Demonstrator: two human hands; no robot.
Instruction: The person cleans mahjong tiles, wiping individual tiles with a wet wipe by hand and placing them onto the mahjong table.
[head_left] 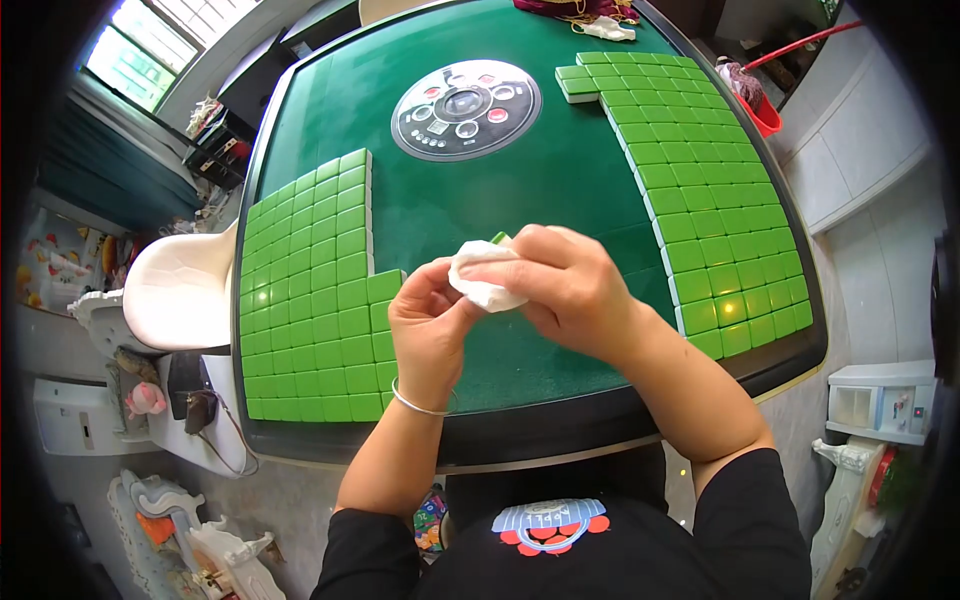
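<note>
My left hand (430, 315) and my right hand (565, 285) meet over the near middle of the table. A crumpled white cloth or tissue (485, 285) is bunched between them, with my right thumb and fingers pressing on it. From behind it pokes the green edge of a mahjong tile (499, 238); the rest of that tile is covered. The curled fingers and thumb of my left hand close around the wrapped tile from the left side. Green-backed mahjong tiles lie in a left block (310, 290) and a right block (700, 180), both close to my hands.
The green mahjong table (520, 370) has a round control panel (466, 110) at its centre and a dark rim. A maroon cloth bag (575, 8) and a white crumpled piece (605, 30) lie at the far edge. A white chair (180, 290) stands left; a red bucket (765, 115) stands right.
</note>
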